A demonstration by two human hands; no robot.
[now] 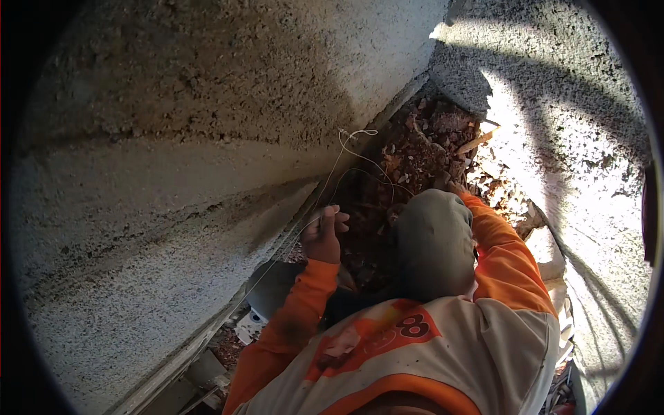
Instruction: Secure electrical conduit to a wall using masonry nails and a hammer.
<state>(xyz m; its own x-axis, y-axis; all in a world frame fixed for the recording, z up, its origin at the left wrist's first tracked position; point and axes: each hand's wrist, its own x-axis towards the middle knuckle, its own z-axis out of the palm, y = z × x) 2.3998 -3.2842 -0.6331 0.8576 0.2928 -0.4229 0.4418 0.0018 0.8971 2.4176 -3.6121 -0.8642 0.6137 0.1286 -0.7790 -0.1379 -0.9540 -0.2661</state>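
A thin pale string [340, 153] loops in front of the rough wall and runs down to my left hand [322, 237]. The fingers of that hand are curled in a pinch on the string, and a length trails from it toward the lower left. My right hand [454, 187] reaches down past my raised knee [432, 238] to the rubble [415, 142]. Only a small part of it shows, and its fingers are hidden, so I cannot make out what it touches.
A rough concrete wall [173, 90] rises close on the left, and a sunlit one [588, 138] stands on the right. Broken stones and dry leaves fill the narrow corner between them. A wood piece [477, 142] lies there. A white plastic-looking piece [249, 326] sits at lower left.
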